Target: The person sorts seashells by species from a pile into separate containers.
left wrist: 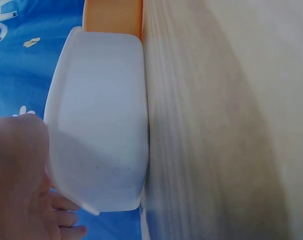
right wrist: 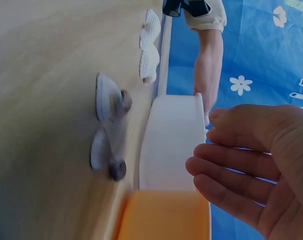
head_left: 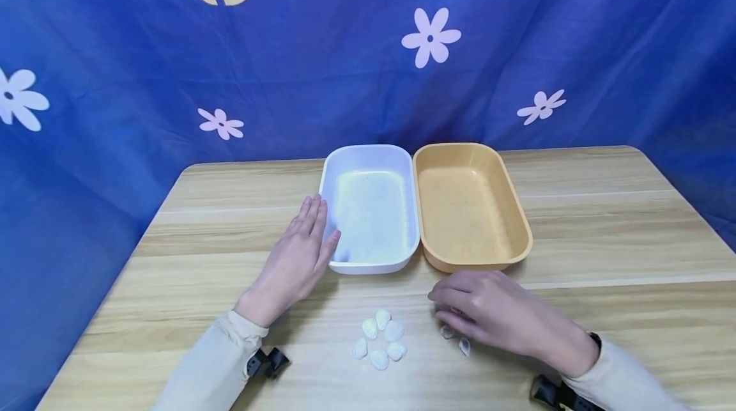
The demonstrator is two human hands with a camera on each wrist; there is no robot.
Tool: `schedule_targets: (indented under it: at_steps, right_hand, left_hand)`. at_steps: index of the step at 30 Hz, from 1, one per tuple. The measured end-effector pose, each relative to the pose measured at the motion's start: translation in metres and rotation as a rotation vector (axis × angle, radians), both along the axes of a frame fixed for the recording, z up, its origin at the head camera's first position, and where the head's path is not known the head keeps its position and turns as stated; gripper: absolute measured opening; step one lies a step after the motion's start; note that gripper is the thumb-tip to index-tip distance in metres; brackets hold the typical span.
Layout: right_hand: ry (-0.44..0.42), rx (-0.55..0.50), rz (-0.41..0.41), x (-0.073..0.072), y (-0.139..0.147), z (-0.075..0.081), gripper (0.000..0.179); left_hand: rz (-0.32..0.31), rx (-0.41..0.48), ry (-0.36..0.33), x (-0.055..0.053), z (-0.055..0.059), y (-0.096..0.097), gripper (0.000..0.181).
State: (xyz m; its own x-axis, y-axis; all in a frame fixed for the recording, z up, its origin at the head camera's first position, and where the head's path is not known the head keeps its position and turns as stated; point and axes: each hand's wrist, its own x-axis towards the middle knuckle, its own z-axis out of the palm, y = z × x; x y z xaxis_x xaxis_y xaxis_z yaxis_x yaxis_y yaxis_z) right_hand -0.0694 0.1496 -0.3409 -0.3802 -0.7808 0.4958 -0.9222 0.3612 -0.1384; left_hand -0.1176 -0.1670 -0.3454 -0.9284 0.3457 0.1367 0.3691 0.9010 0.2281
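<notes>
My left hand [head_left: 293, 261] rests its straight fingers along the left side of a white plastic basin [head_left: 370, 267], thumb over the rim. In the left wrist view, part of that hand overlaps the basin's near rim. My right hand [head_left: 497, 312] hovers in front of a yellow-orange basin [head_left: 474, 222], its fingers loosely bent. The right wrist view shows nothing in those fingers. Beneath the hand lie pale seashells [right wrist: 106, 97] with small dark snail shells [right wrist: 117, 168] beside them, partly hidden from the head view.
Several white ribbed seashells [head_left: 379, 360] form a small ring on the wooden table [head_left: 218, 309], in front of the white basin. The two basins stand side by side near the table's back edge. Behind hangs a blue curtain [head_left: 322, 66] with flowers.
</notes>
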Motion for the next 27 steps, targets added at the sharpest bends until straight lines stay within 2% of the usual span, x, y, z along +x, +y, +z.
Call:
schedule_targets:
  at_steps: [6, 10, 15, 27]
  right_hand:
    - [-0.075, 0.113, -0.016, 0.005, -0.014, -0.006, 0.017]
    - [-0.076, 0.158, -0.009, 0.008, -0.025, -0.011, 0.014]
    - [-0.073, 0.184, -0.011, 0.011, -0.033, -0.015, 0.012]
    - [-0.096, 0.227, -0.012, 0.012, -0.041, -0.012, 0.01]
  left_hand:
    - [0.009, -0.002, 0.005, 0.001, 0.0, 0.001, 0.068]
    - [0.012, -0.009, 0.003, 0.001, 0.0, 0.001, 0.069]
    - [0.012, -0.012, 0.007, 0.001, 0.0, 0.002, 0.069]
    - [0.014, -0.063, 0.03, 0.003, 0.002, 0.006, 0.068]
